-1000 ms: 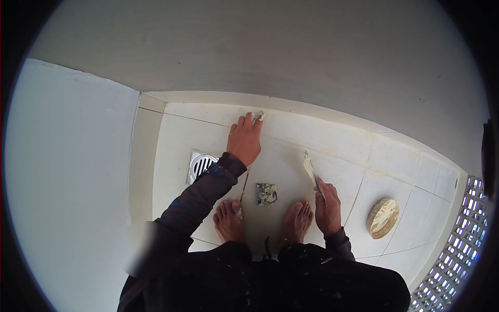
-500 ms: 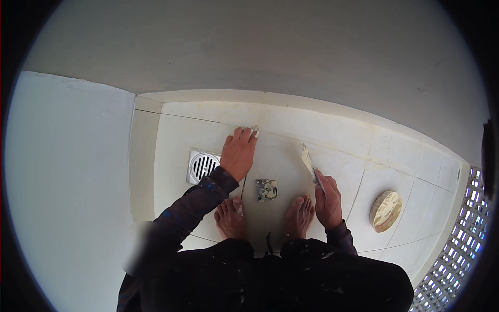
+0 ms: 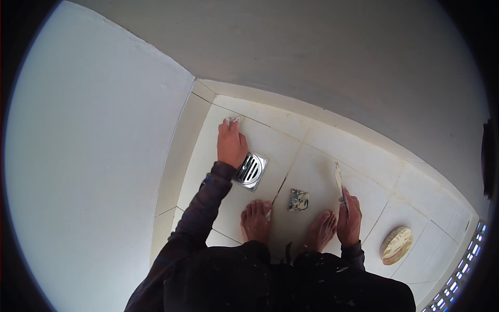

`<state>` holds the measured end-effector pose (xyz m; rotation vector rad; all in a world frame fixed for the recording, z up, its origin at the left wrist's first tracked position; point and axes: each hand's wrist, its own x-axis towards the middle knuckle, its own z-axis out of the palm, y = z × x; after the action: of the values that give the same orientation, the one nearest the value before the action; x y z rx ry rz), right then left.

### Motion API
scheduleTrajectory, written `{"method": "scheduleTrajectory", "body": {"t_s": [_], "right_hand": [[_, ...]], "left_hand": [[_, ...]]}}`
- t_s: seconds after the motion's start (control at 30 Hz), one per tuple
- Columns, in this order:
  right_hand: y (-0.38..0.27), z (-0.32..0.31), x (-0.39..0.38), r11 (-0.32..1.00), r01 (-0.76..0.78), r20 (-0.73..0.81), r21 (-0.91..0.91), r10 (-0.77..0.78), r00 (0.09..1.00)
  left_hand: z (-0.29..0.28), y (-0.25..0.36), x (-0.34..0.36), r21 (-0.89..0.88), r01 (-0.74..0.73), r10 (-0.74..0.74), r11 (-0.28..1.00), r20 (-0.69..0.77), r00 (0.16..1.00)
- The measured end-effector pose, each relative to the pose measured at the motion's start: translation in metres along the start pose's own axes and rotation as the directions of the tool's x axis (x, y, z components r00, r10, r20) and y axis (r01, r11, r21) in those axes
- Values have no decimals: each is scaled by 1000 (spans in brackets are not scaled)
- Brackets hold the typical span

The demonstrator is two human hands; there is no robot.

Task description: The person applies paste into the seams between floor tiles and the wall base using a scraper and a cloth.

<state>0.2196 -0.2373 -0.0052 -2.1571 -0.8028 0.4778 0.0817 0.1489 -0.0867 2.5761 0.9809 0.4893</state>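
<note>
The left hand (image 3: pixel 232 146), half-curled, any hold unclear, lies by the upper-left tile joint (image 3: pixel 266 124) slanting down-right; the right hand (image 3: pixel 350 219) grips an up-pointing putty knife (image 3: pixel 339 178).

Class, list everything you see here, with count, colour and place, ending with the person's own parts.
Putty knife: one, cream-smeared, in right hand
Shallow bowl: one, tan with cream paste, floor at right
Square piece: one, dark with cream smears, ahead of feet
Drain cover: one, silver, beside left hand
Floor tiles: several, off-white, underfoot
Walls: two, whitish left, grey ahead
Lattice: one, grey with bright gaps, lower right
Trousers: one pair, black with pale specks, bottom
Sleeves: two, dark, on forearms
Feet: two, bare, on tiles
Hands: two, left's fingertips cream-smeared, over floor
</note>
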Motion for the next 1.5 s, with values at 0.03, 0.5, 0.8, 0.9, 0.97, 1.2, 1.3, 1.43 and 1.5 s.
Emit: {"method": "scheduleTrajectory", "body": {"t_s": [0.03, 0.5, 0.8, 0.9, 0.97, 1.2, 1.3, 1.43, 1.5], "right_hand": [[-1, 3, 2, 1000, 8, 9, 0, -8, 1000], [-10, 12, 22, 995, -55, 68, 85, 49, 996], [-37, 44, 105, 991, 31, 320, 130, -71, 945], [-52, 66, 149, 976, 217, 408, -36, -183, 894], [-60, 86, 175, 946, 318, 407, -71, -263, 874], [-91, 142, 237, 763, 618, 448, -190, -493, 746], [-96, 152, 246, 730, 645, 482, -225, -491, 725], [-103, 142, 244, 736, 630, 544, -248, -432, 719], [-103, 129, 241, 715, 631, 558, -302, -404, 725]], "left_hand": [[-3, -15, 4, 14, -23, 23, 1000, 17, 1000], [3, -8, 5, 13, -71, 69, 997, 100, 993], [-25, -6, -54, -307, 321, -334, 896, 11, 942], [-49, 2, -79, -367, 384, -406, 847, 18, 913], [-64, 1, -99, -305, 378, -405, 874, -26, 914], [-101, -2, -147, -272, 543, -568, 795, -17, 823], [-110, 2, -152, -278, 627, -649, 728, 15, 761], [-112, 4, -159, -258, 679, -697, 687, 32, 717], [-111, 6, -156, -265, 678, -696, 686, 34, 718]]}}
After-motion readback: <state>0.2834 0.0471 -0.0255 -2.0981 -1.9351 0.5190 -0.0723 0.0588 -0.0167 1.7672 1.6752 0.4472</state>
